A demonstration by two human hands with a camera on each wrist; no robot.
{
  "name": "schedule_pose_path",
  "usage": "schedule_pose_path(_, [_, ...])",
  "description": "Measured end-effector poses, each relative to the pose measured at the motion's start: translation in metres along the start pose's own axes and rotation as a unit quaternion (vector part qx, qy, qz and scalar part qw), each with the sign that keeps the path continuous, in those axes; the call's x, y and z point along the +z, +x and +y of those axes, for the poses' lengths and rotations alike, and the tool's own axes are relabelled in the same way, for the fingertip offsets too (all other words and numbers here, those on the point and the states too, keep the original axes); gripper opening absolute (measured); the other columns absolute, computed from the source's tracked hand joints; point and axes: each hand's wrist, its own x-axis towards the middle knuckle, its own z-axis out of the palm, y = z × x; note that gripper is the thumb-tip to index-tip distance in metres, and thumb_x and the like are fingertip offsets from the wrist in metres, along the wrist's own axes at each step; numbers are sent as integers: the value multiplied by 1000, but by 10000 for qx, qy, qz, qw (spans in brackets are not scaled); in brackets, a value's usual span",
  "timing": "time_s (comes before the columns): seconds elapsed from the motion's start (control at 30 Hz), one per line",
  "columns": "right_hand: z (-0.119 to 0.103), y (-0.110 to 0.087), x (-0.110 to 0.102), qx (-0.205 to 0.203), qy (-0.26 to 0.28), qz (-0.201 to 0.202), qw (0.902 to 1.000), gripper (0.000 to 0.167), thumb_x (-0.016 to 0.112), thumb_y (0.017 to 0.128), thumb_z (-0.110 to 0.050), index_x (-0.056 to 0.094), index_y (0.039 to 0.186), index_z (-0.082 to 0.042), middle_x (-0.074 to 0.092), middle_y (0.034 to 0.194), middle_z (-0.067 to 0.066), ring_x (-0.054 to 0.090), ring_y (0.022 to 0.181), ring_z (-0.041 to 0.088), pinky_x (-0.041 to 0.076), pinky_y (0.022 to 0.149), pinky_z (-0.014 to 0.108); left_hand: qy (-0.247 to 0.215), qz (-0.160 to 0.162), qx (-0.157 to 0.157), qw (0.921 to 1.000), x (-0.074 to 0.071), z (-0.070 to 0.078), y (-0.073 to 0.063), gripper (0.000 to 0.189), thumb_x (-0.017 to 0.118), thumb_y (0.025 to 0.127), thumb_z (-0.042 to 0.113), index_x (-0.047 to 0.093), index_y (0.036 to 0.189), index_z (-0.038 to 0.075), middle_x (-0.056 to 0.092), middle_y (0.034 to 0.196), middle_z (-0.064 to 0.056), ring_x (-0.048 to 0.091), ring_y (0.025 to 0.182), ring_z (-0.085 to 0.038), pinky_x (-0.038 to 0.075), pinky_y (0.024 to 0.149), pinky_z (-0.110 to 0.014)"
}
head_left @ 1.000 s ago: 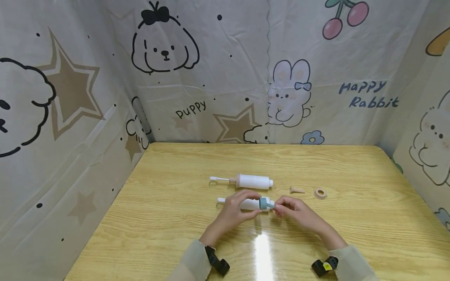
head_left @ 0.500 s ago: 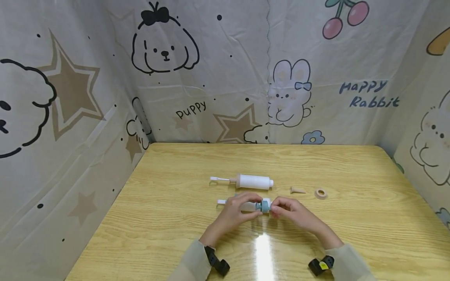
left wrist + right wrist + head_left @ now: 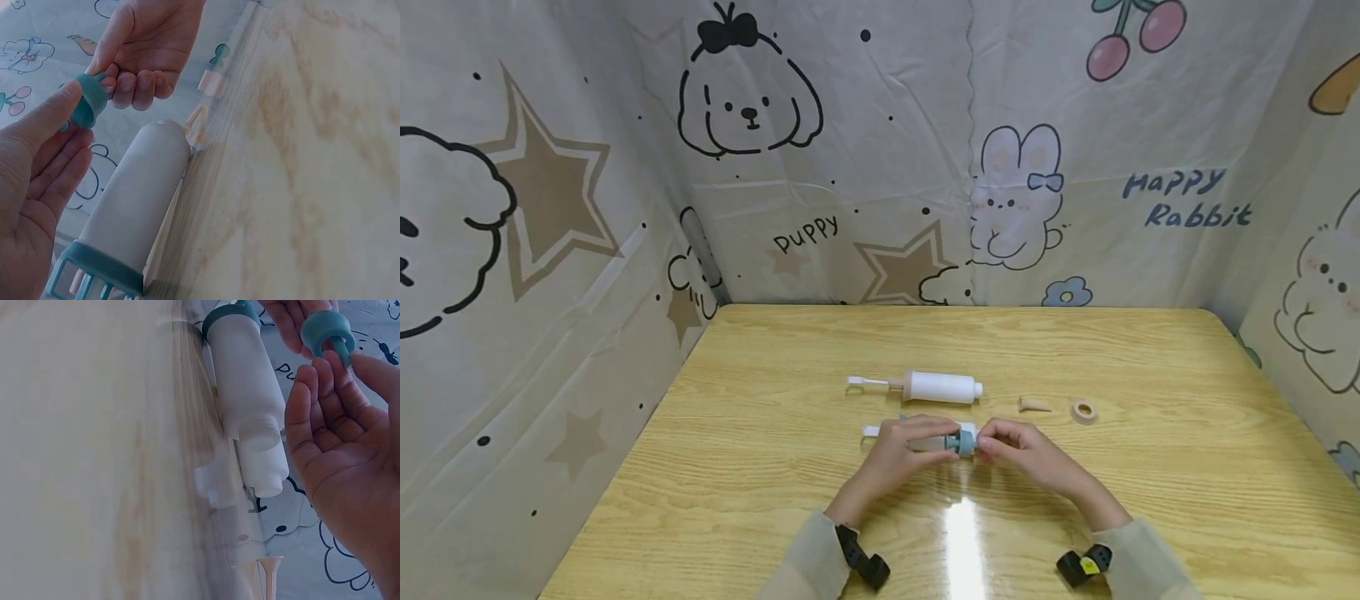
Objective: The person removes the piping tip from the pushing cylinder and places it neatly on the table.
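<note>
Between both hands is a teal ring-shaped cap with a narrow teal stem running through it. My left hand pinches the cap's left side between thumb and fingers. From the right, thumb and fingertips of my right hand pinch the stem's end. Just behind them a white bottle lies on its side, partly hidden by the left hand in the head view. It has a teal collar with prongs at one end and a bare white neck at the other.
Farther back on the wooden table lies a second white bottle with a beige collar and a white-tipped stick. To its right are a beige flared peg and a beige ring. A printed cloth surrounds the table.
The right hand has come slightly left toward the left hand. The teal cap has shifted a little right, against the right fingertips, and a narrower teal part now shows on its left.
</note>
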Motion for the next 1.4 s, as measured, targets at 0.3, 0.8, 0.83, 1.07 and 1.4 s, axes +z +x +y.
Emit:
schedule_pose_path(0.3, [-9,6,17,250,-37,888,9957,26,47,104,-18,60,120,-1,63,111,5,63,96,7,57,85,30,156,634,37,9979,4,0,0,35,79,79,11,73,113,5,74,111,-11,72,104,-22,57,91,-24])
schedule_pose_path(0.8, [-9,5,21,278,39,1143,9931,24,56,100,-17,60,118,-1,63,111,12,63,96,2,55,86,22,-40,727,-215,9971,4,1,0,26,77,82,13,75,107,7,76,108,-8,72,100,-19,57,90,-26])
schedule_pose_path(0.83, [-8,5,20,277,57,1162,9928,25,56,100,-17,60,119,-1,63,111,13,63,96,2,54,86,21,-59,726,-261,9970,3,2,0,24,77,82,13,76,106,8,76,107,-7,73,100,-18,58,89,-26])
schedule_pose_path(1.07, [-4,-1,14,224,-141,1355,9904,27,60,97,-14,58,120,1,63,111,12,63,96,1,55,85,20,-141,785,-467,9957,5,1,0,14,75,85,11,75,99,9,77,100,-6,73,90,-18,59,83,-28])
schedule_pose_path(1.4, [-2,-17,-3,187,-344,1611,9862,28,63,95,-11,58,118,4,61,109,10,60,92,0,54,81,17,-19,954,-535,9940,10,-2,2,12,73,87,11,75,99,9,77,97,-7,72,84,-16,61,77,-37])
